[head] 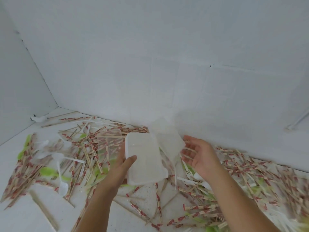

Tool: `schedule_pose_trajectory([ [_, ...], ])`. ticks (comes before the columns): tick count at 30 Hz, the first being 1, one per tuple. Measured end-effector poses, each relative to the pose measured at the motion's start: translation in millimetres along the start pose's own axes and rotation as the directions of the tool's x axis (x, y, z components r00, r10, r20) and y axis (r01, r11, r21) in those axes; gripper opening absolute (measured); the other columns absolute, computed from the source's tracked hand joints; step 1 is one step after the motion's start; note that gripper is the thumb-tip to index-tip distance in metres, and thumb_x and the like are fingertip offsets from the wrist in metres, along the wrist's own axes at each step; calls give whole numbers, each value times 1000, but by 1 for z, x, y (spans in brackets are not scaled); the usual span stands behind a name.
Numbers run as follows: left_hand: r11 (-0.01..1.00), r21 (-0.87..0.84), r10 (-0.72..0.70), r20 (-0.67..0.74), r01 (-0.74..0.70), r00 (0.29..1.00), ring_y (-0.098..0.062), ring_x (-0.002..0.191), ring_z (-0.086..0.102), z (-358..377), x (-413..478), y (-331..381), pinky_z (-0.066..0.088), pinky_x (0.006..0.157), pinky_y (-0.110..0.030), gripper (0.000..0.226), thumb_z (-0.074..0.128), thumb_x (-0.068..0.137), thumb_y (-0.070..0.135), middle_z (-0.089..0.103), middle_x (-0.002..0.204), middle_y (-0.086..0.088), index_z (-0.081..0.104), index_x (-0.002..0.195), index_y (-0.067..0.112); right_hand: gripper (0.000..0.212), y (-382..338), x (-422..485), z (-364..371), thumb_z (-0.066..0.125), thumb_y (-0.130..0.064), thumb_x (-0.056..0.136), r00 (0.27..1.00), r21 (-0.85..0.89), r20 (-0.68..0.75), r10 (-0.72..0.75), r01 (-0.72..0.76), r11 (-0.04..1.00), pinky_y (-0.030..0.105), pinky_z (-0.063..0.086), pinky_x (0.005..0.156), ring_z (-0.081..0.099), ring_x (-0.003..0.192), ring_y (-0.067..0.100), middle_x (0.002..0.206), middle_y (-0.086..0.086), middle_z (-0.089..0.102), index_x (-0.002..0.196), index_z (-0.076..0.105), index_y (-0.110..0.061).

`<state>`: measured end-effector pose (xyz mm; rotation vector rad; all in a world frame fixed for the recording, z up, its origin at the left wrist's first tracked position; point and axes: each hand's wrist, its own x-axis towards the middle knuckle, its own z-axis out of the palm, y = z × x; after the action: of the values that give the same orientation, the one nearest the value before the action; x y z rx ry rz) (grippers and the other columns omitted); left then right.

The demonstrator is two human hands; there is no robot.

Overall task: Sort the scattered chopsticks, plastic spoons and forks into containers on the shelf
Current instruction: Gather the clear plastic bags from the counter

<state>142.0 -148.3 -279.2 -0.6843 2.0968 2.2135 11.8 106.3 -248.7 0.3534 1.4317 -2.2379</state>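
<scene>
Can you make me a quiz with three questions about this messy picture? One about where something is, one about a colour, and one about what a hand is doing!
1. Where is the white spoon?
A. Left of the left hand
B. Stuck on the wall
C. Inside a cup

2. What colour is the print on the chopstick wrappers?
A. Blue
B. Red
C. Black

3. What is the left hand doing?
A. Pointing upward
B. Lying flat
C. Holding the pale container

Answers:
1 A, because the spoon lies further left than that hand and arm.
2 B, because red marks show along the wrappers.
3 C, because its thumb curls over the container's edge.
</scene>
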Motion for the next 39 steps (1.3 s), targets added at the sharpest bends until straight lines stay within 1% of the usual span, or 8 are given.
schedule_pose_trajectory([
  [6, 999, 21, -39, 90, 37, 995, -17, 113, 67, 37, -17, -14, 61, 67, -33, 58, 55, 105, 35, 64, 135, 13, 30, 147, 66, 27, 16, -20, -8, 70, -42, 95, 999, -554, 41, 32, -4, 833, 46, 60, 90, 60, 113, 20, 131, -7, 60, 121, 70, -35],
  [10, 996, 37, -82, 99, 78, 992, -22, 110, 70, 54, -24, -26, 61, 66, -36, 57, 58, 103, 36, 67, 131, 9, 34, 142, 70, 29, 35, -17, -6, 72, -51, 87, 999, -786, 29, -35, 45, 616, 42, 59, 89, 64, 106, 14, 118, -7, 67, 103, 72, -27],
  [14, 994, 22, -113, 73, 111, 991, -23, 114, 68, 52, -32, -38, 63, 72, -43, 56, 63, 96, 45, 66, 131, 12, 37, 137, 72, 21, 37, -9, -4, 66, -31, 91, 967, -798, -64, -248, 99, 594, 38, 56, 76, 59, 80, 16, 101, 5, 65, 104, 62, -15],
  [18, 994, 2, -105, 57, 105, 993, -20, 109, 69, 44, -35, -43, 62, 67, -36, 52, 56, 104, 34, 67, 129, 10, 37, 140, 67, 45, 31, 11, 0, 69, -34, 92, 948, -834, -26, -316, 154, 530, 23, 40, 63, 59, 94, 13, 120, -1, 55, 132, 51, -24],
  [25, 996, -49, -80, 32, 81, 996, -20, 113, 68, 27, -25, -50, 63, 69, -41, 60, 66, 95, 43, 66, 130, 15, 38, 141, 67, 77, 38, 69, 30, 64, -54, 93, 972, -921, 88, -218, 163, 354, 37, 43, 105, 50, 135, 26, 150, 4, 47, 157, 34, -23],
  [28, 995, -65, -69, 20, 70, 997, -15, 108, 69, 22, -21, -53, 62, 66, -37, 55, 58, 103, 31, 66, 130, 16, 39, 141, 66, 53, 50, 96, 37, 61, -49, 97, 978, -953, 22, -209, 83, 290, 33, 51, 100, 66, 117, 28, 134, 11, 66, 134, 63, -12],
  [32, 998, -45, -50, 13, 51, 999, -3, 96, 72, 18, -15, -56, 61, 65, -31, 53, 56, 104, 28, 67, 124, 20, 40, 137, 67, 29, 60, 114, 51, 58, -26, 99, 981, -886, -58, -184, 34, 463, 48, 65, 66, 75, 61, 29, 72, 15, 74, 88, 68, -1],
  [39, 999, -34, -38, 18, 39, 999, -10, 109, 66, 16, -17, -51, 60, 64, -28, 56, 54, 105, 29, 63, 130, 18, 36, 142, 66, 34, 50, 110, 50, 49, -6, 80, 932, -799, -164, -325, 68, 597, 48, 64, 60, 73, 53, 24, 83, 19, 75, 105, 71, 1],
])
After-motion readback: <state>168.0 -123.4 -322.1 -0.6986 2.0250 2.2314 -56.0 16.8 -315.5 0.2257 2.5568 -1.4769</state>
